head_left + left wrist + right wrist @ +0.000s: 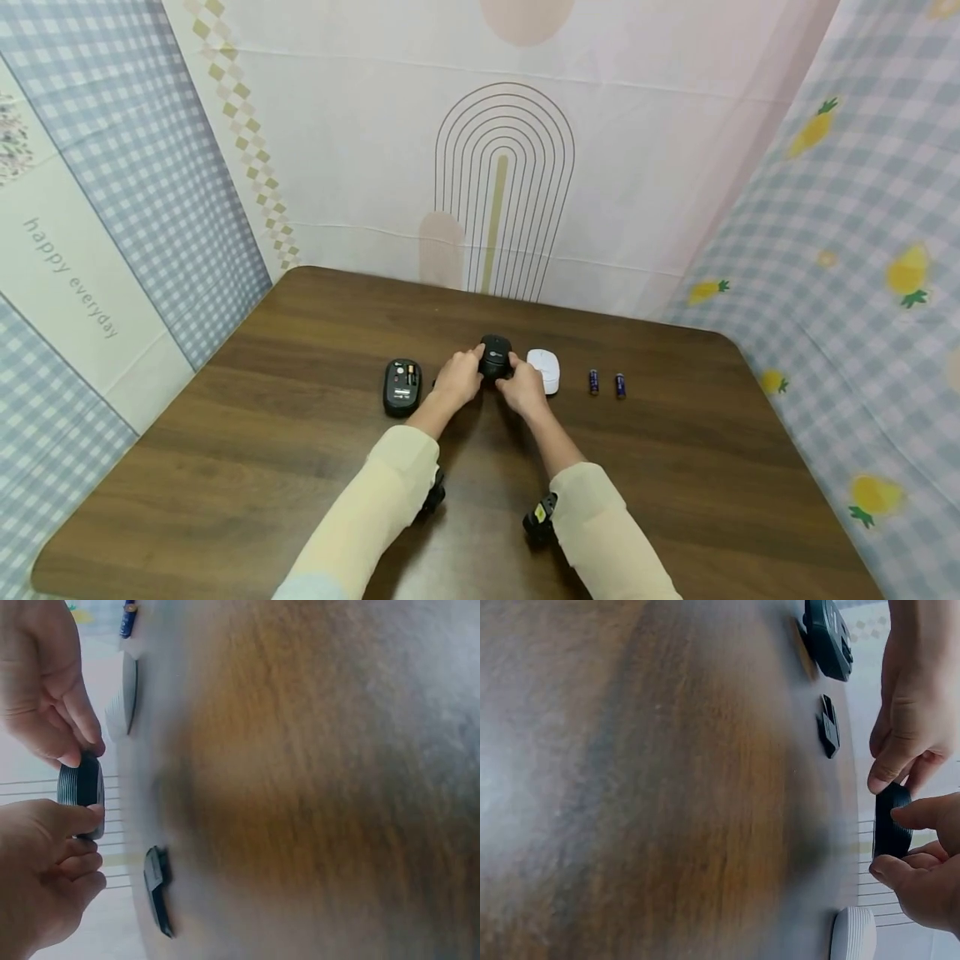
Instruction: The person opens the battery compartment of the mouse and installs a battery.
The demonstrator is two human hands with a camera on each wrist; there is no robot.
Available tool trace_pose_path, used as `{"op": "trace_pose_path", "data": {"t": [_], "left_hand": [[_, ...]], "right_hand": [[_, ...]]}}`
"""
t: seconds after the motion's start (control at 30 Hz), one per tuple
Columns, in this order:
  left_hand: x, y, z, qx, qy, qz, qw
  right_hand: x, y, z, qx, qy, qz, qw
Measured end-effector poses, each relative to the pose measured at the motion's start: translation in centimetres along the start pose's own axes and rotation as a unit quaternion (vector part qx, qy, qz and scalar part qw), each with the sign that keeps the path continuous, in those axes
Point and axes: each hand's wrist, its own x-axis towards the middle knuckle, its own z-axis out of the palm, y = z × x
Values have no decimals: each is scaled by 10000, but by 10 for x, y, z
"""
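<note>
A black computer mouse (495, 356) is held off the table between both hands, its top facing up. My left hand (459, 377) pinches its left side, with the thumb (82, 819) along the near edge. Gripping the opposite side is my right hand (525, 387), its fingertips curled at the ribbed edge in the left wrist view. Left of the hands, a second black mouse (402, 388) lies underside up, its battery compartment exposed. A small black cover (829, 727) lies on the table between that mouse and the hands.
A white mouse (546, 367) rests just beyond the right hand. Farther right, two blue batteries (593, 382) stand apart on the wooden table (675, 467). Printed fabric (360, 150) hangs behind the table and on both sides.
</note>
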Motion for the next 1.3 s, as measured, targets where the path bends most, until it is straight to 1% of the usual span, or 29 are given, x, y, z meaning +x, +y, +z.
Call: {"op": "trace_pose_path", "data": {"t": [0.1,0.2,0.33,0.37,0.43,0.5,0.63,0.7,0.8,0.9,1.03,1.13,1.3], "left_hand": [[-2,2,-4,100,155,74,9998],[-4,4,-7,142,255,158,9995],[-10,8,-13,145,331,328,9988],[-11,8,-14,133,380,395,9984],[-16,10,-16,85,479,557,9973],[-21,11,-18,55,580,782,9952],[-31,16,-21,8,785,1230,9893],[-35,18,-23,18,881,1360,9868],[-40,21,-26,81,1055,1530,9825],[-46,24,-29,59,1114,1634,9802],[-53,27,-35,-204,1185,1782,9766],[-57,30,-39,-441,1245,1938,9721],[-65,30,-40,-644,1214,2132,9673]], "right_hand": [[-4,-1,0,-114,128,-126,9998],[-9,-2,-1,-294,514,-407,9974],[-16,-1,-5,-487,1218,-865,9876],[-18,0,-6,-474,1339,-963,9852],[-22,2,-8,-384,1439,-1129,9824],[-27,4,-12,-199,1427,-1197,9823],[-38,8,-20,166,1294,-1137,9849],[-42,7,-25,235,1258,-1080,9859],[-47,3,-33,307,1170,-1090,9867],[-53,-2,-44,354,1023,-1029,9888],[-61,-8,-59,272,841,-1012,9909],[-66,-11,-70,122,707,-1066,9917],[-71,-12,-82,18,271,-1004,9946]]}}
